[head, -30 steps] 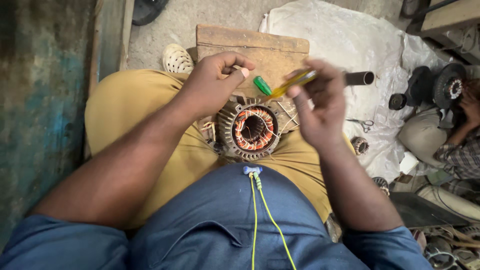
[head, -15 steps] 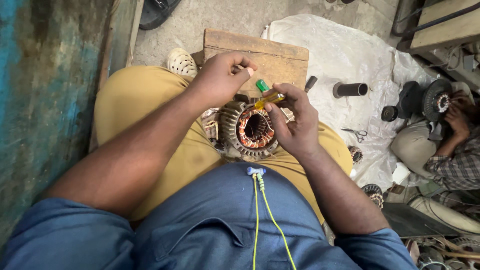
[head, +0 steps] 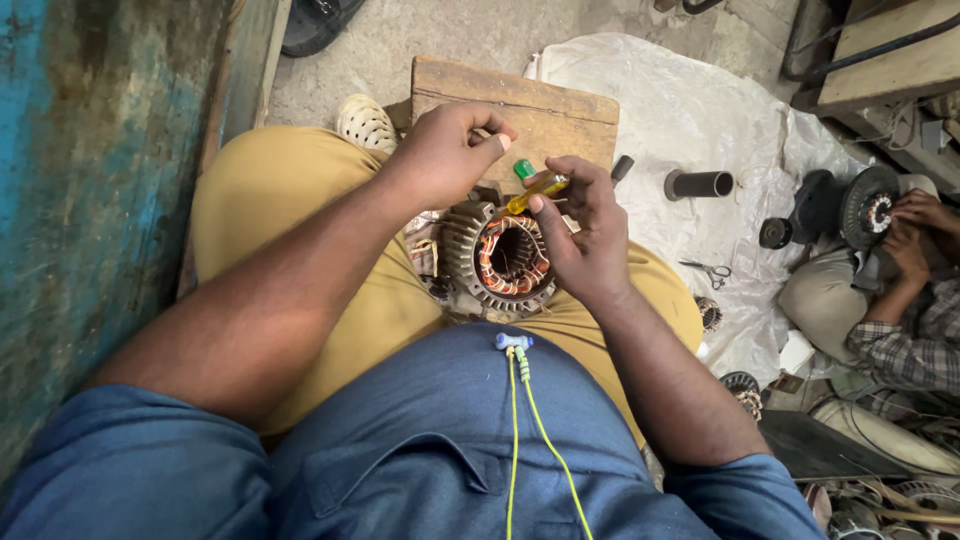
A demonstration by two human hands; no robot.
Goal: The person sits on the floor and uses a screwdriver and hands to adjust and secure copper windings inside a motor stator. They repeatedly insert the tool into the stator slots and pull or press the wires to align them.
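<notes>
Sitting low, working over a motor stator [head: 510,262] resting in the lap on yellow trousers [head: 290,200]. Right hand [head: 585,235] pinching a yellow-handled screwdriver with a green cap [head: 533,186], fingers closed around the handle, tip angling down toward the stator's rim. Left hand [head: 445,150] hovering just above, thumb and forefinger pressed together as if nipping something fine, too small to make out. Copper windings [head: 500,275] already sitting inside the core; top edge apparently being tidied or tied off, so probably late in the winding work, finishing remaining. Wooden block [head: 550,110] lying just beyond the knees. Scissors [head: 708,270] and dark tube [head: 700,184] waiting on the white sheet [head: 690,110]. Another person's hands [head: 915,225] busy on a second motor at right.
</notes>
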